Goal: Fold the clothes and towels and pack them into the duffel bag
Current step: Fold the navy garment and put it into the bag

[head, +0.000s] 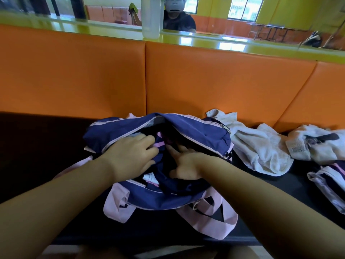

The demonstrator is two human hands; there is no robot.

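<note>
The left hand [130,156] reaches into the open mouth of the duffel bag [201,135], which lies mid-way along the black tabletop [37,146]; its grip bends over dark cloth [164,157], and whether it pinches cannot be told; the right hand [184,165] presses the same cloth, grip spread flat. The soft bag may sag, so the pushed cloth could bunch and lose its fold; the upper flap may drop over the mouth. Count: one bag, two pink handles [117,204], two hands, two unfolded white towels [257,148] beside it, one purple-and-white garment [328,184] far right.
</note>
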